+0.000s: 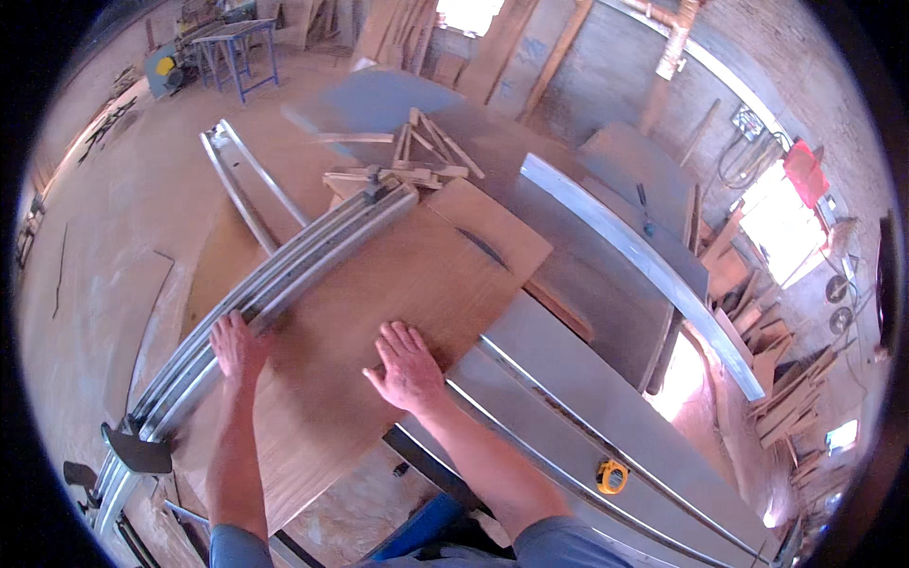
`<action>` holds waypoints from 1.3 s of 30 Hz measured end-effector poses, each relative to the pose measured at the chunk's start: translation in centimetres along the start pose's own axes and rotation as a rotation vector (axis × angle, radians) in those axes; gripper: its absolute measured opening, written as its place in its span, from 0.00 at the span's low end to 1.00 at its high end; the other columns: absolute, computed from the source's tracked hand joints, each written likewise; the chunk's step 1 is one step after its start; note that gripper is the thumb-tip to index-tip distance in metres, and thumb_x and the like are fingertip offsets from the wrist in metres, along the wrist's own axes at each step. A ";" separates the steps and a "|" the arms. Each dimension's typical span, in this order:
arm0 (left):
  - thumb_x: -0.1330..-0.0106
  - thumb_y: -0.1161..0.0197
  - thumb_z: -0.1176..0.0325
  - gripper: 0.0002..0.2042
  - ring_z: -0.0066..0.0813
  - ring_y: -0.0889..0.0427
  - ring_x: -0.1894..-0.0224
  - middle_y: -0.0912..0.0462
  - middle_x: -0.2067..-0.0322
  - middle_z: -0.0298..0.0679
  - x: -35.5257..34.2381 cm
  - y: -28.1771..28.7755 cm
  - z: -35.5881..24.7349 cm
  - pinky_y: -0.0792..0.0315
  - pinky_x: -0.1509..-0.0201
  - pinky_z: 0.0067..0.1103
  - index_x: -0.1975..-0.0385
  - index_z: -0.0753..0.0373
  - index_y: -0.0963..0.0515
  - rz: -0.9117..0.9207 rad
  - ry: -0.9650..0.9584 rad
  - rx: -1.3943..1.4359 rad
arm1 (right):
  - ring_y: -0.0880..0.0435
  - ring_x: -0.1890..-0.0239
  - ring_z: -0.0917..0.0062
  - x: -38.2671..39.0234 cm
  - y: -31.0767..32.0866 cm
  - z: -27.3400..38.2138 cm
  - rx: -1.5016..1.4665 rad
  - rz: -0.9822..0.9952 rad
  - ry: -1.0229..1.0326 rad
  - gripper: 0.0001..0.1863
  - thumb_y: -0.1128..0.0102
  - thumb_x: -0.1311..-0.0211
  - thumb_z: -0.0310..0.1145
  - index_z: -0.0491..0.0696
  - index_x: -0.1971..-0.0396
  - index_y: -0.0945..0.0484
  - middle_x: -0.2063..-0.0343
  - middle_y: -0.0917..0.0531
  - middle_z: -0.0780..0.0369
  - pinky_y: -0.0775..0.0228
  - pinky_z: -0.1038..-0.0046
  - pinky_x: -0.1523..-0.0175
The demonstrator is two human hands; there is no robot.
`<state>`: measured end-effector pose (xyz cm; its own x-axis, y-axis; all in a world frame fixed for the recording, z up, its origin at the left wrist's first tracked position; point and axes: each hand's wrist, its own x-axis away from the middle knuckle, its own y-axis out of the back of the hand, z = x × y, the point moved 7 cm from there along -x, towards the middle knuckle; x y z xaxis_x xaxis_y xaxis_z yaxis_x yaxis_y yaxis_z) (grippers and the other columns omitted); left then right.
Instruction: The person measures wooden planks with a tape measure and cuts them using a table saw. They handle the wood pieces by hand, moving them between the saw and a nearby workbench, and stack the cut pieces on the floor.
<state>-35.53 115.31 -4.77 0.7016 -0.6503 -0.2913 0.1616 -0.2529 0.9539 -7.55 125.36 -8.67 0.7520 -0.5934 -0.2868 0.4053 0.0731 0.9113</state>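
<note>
A wide brown wooden board [331, 379] lies in front of me on a saw table, its left edge along a ribbed aluminium fence [294, 256]. My left hand [239, 348] rests at that edge, fingertips reaching onto the fence, holding nothing. Flat on the board, near its right edge, lies my right hand [409, 367] with its thumb spread away from the fingers. A dark, thin curved piece [483, 248] shows at the far part of the board; I cannot tell what it is.
A yellow tape measure [613, 477] sits on the grey metal table [568, 407] at the right. Wood offcuts [426, 151] are piled beyond the board. A long metal straightedge [644, 265] crosses the right side. At the far left stands a blue-legged table [237, 57].
</note>
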 end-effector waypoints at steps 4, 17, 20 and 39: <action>0.56 0.25 0.56 0.32 0.46 0.31 0.47 0.28 0.54 0.47 0.1 -0.4 0.2 0.36 0.43 0.36 0.54 0.65 0.31 0.005 -0.025 -0.004 | 0.38 0.35 0.60 0.2 0.1 0.1 -0.034 -0.059 0.013 0.32 0.43 0.41 0.53 0.39 0.48 0.28 0.41 0.31 0.51 0.51 0.59 0.30; 0.53 0.27 0.57 0.30 0.46 0.31 0.47 0.28 0.53 0.47 -0.1 -0.7 0.7 0.36 0.42 0.36 0.52 0.65 0.31 -0.008 -0.065 -0.027 | 0.41 0.33 0.62 -0.1 -0.6 -0.1 -0.062 -0.015 -0.022 0.33 0.46 0.39 0.54 0.40 0.45 0.30 0.38 0.34 0.53 0.54 0.59 0.29; 0.54 0.26 0.57 0.31 0.45 0.31 0.46 0.28 0.53 0.47 -0.4 -1.5 1.1 0.36 0.42 0.36 0.52 0.65 0.31 0.043 -0.005 -0.016 | 0.42 0.33 0.62 -0.1 -0.4 -0.1 -0.035 -0.010 -0.012 0.33 0.46 0.39 0.54 0.40 0.46 0.30 0.38 0.34 0.53 0.54 0.59 0.29; 0.50 0.31 0.61 0.25 0.49 0.29 0.47 0.27 0.52 0.50 -0.4 -0.2 2.0 0.35 0.43 0.39 0.53 0.65 0.29 0.054 -0.040 0.040 | 0.39 0.34 0.60 -1.3 0.1 0.9 -0.030 -0.001 -0.001 0.30 0.43 0.40 0.51 0.42 0.48 0.28 0.40 0.31 0.51 0.50 0.57 0.30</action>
<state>-37.25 114.14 -5.02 0.6799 -0.6919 -0.2430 0.0963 -0.2443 0.9649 -8.92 125.40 -7.97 0.7511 -0.5941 -0.2878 0.4218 0.0965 0.9016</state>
